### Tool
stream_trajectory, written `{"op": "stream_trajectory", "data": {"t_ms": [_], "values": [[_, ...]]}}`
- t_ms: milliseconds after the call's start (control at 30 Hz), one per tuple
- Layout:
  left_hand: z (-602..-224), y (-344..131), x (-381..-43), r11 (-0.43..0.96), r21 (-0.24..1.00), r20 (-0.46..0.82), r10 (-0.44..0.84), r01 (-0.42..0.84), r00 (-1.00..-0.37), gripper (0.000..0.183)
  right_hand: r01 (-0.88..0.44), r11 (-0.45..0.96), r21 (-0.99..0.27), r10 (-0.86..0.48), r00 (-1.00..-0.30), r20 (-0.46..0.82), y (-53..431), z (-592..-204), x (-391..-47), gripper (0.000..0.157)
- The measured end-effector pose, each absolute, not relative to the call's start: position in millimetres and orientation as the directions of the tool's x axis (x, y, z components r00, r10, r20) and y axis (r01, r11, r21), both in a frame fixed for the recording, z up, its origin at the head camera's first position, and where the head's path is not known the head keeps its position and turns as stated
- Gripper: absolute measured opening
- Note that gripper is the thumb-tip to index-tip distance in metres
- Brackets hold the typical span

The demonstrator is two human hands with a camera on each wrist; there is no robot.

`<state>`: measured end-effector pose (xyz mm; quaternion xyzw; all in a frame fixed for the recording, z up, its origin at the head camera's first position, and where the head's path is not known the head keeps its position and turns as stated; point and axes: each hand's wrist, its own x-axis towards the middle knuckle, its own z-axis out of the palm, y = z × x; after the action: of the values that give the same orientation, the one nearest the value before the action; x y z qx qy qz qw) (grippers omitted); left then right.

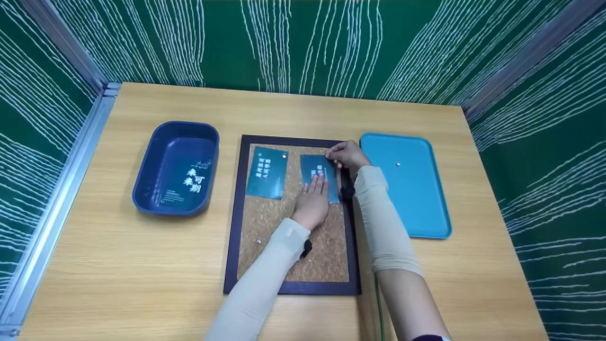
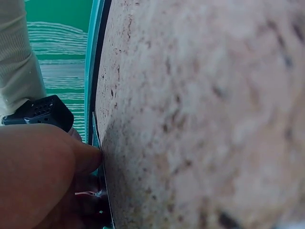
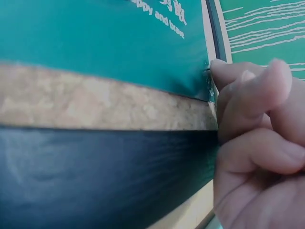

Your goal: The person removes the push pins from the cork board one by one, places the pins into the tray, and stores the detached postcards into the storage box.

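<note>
A dark-framed cork board (image 1: 293,227) lies on the table with two green cards on it. My left hand (image 1: 312,203) rests with straight fingers on the right-hand card (image 1: 334,187), also seen edge-on in the left wrist view. At that card's upper right corner, my right hand (image 1: 348,154) pinches a pushpin; its thin dark needle (image 3: 207,70) shows against the card beside my fingertip, the head hidden by the fingers. The left-hand card (image 1: 267,173) bears white lettering and has a pushpin (image 1: 284,156) in its upper right corner.
Left of the board stands a dark blue bin (image 1: 213,166) with a green card (image 1: 175,184) inside. To the right lies a light blue tray (image 1: 409,199) with a small pin (image 1: 398,164). Small shiny bits (image 1: 258,241) lie on the lower cork. Green walls surround the table.
</note>
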<state>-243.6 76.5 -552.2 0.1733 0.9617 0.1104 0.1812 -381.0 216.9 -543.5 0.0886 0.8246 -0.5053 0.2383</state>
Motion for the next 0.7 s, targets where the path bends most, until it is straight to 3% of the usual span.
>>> {"op": "stream_trajectory", "data": {"t_ms": [133,700], "values": [[-553.4,77.5,-244.5,0.918,0.274,-0.322,0.369,0.287,-0.872,0.058,0.414,0.424,-0.805,-0.072,-0.871,-0.486,218.2,-546.0,-380.7,0.012],[-554.9,76.4,-243.3,0.914,0.291,-0.305,0.369,0.283,-0.878,0.055,0.271,0.661,-0.700,-0.104,-0.890,-0.443,213.0,-544.1,-382.8,0.015]]}}
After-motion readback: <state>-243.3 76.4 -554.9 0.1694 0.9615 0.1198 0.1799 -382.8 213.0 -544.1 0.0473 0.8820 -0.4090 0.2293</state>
